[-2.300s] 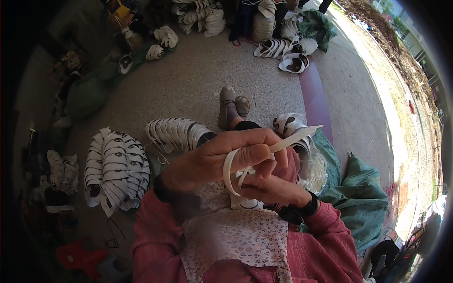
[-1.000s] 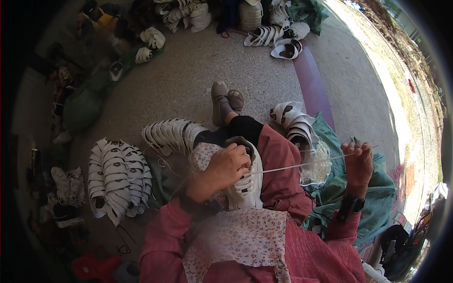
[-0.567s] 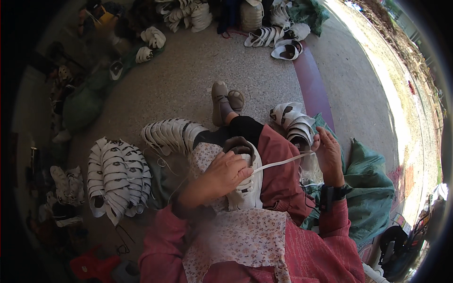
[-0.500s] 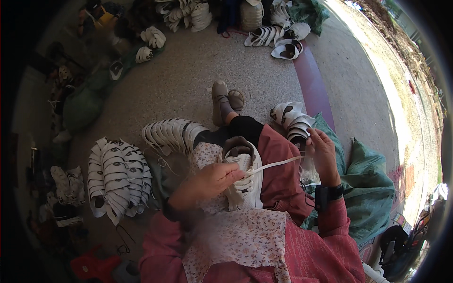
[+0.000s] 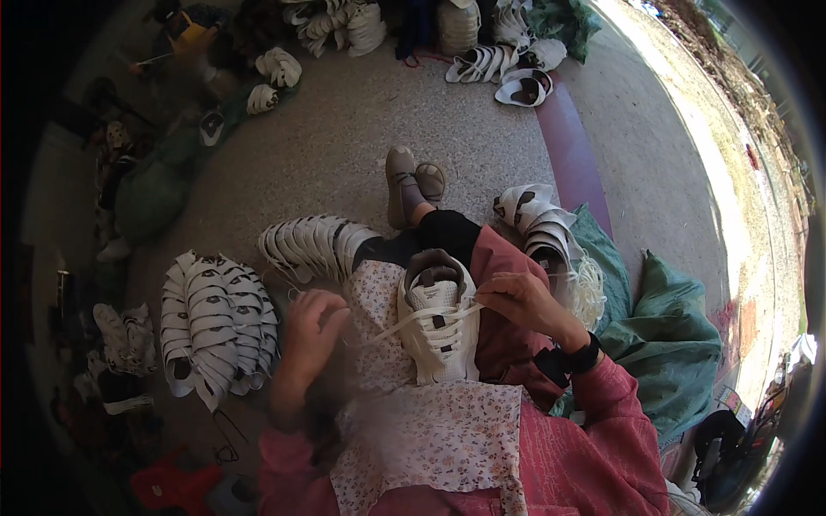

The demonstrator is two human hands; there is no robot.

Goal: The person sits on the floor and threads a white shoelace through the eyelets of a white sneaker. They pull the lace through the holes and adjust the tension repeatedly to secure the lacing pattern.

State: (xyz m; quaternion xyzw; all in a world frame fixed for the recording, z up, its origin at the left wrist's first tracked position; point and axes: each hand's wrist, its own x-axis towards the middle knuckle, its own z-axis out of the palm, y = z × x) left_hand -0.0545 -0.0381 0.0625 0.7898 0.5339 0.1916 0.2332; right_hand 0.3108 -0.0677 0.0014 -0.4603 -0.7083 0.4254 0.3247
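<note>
A cream-white sneaker (image 5: 440,344) rests upright on my lap over a floral apron (image 5: 447,421), its brown-lined opening pointing away from me. White laces cross its tongue. To the right of the shoe's opening, my right hand (image 5: 525,303) pinches a shoelace close to the eyelets. My left hand (image 5: 311,331) is off to the shoe's left, fingers curled, with a pale shoelace (image 5: 389,330) stretched from the shoe toward it. The exact grip of the left fingers on that lace is blurred.
Nested white shoe uppers lie in a row (image 5: 314,245) and a larger stack (image 5: 218,318) on my left. More uppers (image 5: 538,219) and a bundle of laces (image 5: 587,291) are at my right, beside green sacks (image 5: 667,344). Another person (image 5: 185,34) sits far left.
My left hand has left the shoe and swung left, drawing a lace that way. My right hand has come down and inward from the raised lace to the shoe's right side.
</note>
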